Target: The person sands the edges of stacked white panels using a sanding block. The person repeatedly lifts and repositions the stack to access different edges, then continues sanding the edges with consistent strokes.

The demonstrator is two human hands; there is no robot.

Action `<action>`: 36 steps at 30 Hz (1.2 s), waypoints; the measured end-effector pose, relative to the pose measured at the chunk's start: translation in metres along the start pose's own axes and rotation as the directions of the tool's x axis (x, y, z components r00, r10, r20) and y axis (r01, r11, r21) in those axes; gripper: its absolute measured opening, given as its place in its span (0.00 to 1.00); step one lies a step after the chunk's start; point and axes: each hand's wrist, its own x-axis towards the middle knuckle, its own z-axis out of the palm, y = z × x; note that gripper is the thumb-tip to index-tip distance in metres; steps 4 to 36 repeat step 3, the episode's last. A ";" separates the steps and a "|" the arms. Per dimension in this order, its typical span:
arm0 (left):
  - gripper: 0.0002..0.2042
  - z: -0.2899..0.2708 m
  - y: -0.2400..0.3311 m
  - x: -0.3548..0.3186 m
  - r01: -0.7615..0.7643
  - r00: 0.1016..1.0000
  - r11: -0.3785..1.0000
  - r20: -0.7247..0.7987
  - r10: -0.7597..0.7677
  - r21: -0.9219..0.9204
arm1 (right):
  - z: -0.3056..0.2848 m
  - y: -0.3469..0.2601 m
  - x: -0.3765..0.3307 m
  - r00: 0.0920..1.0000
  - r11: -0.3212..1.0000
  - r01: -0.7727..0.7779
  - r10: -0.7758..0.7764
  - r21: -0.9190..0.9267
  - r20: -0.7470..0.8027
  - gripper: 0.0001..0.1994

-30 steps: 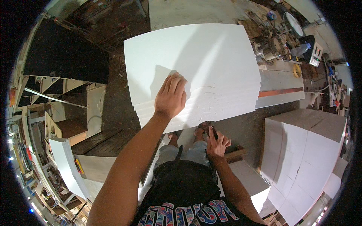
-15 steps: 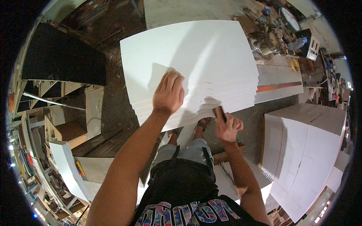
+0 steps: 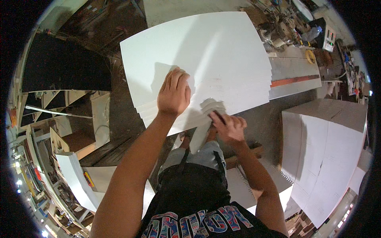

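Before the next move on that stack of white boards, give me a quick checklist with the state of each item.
1. Left hand flat on the top white board, pressing it down: ok.
2. Right hand at the near edge of the stack, closed on a dark slim tool: ok, though what kind of tool cannot be told.
3. Boards squared up: not ok, the near-left edges fan out in steps.
4. Tool tip touching the board: cannot tell, the fingers hide it.
5. Pale strip hanging off the near edge in front of the right hand, loose or attached: cannot tell.
6. White cabinet on the right stands apart from the stack: ok.
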 end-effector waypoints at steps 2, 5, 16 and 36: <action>0.19 0.001 0.000 0.000 0.015 1.000 1.000 0.023 -0.016 0.015 | 0.009 -0.009 0.017 1.000 0.999 0.022 -0.021 -0.047 0.014 0.35; 0.18 0.002 0.000 0.000 0.038 0.999 0.998 0.031 -0.039 0.042 | 0.016 -0.013 0.026 0.997 0.997 0.033 -0.028 -0.073 0.067 0.35; 0.18 0.002 0.000 0.000 0.038 0.999 0.998 0.031 -0.039 0.042 | 0.016 -0.013 0.026 0.997 0.997 0.033 -0.028 -0.073 0.067 0.35; 0.18 0.002 0.000 0.000 0.038 0.999 0.998 0.031 -0.039 0.042 | 0.016 -0.013 0.026 0.997 0.997 0.033 -0.028 -0.073 0.067 0.35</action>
